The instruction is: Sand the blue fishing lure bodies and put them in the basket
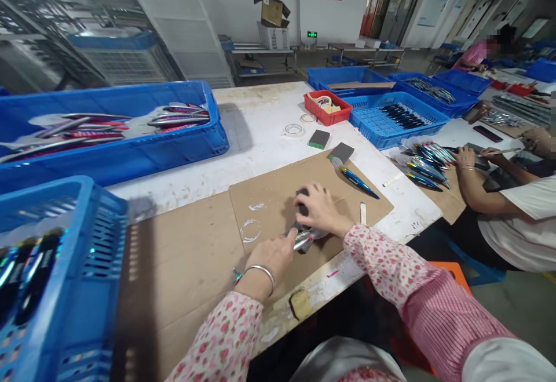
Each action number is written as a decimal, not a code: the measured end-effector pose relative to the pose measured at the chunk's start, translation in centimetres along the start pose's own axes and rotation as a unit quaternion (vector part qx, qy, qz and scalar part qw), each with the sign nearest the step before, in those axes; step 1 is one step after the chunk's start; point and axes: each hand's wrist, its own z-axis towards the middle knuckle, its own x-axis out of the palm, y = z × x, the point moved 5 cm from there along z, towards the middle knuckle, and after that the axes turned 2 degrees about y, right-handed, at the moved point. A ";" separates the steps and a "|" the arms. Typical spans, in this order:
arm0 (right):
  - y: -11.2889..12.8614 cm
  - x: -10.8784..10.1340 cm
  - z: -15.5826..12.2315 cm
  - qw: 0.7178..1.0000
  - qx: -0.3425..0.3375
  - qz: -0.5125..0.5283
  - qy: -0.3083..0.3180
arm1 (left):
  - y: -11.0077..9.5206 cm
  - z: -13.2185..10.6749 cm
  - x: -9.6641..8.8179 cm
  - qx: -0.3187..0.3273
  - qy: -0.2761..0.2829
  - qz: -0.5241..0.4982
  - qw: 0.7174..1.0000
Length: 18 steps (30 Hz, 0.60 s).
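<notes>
My left hand (271, 257) pinches one end of a silvery fishing lure (303, 239) low over the cardboard sheet (269, 196). Fingers of my right hand (320, 208) are curled round a dark sanding block (301, 201), just above the lure. Part of the lure is hidden under my hands, and I cannot tell whether the block touches it. A blue and black fishing lure (358, 181) lies on the cardboard to the right, its clear tip near a grey block (341, 152). Another block with a green base (319, 138) rests farther back on the white table.
A long blue bin (174, 141) of lures stands at left, with a blue basket (95, 214) nearer me. Behind my work are a tape roll (294, 134), a red tray (332, 117) and a blue crate (391, 137). A co-worker's hand (465, 157) is beside a lure pile (428, 164).
</notes>
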 end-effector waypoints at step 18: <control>-1.8 -1.9 -1.1 0.997 0.019 0.072 -0.007 | 0.8 0.8 0.6 0.029 0.045 -0.030 0.998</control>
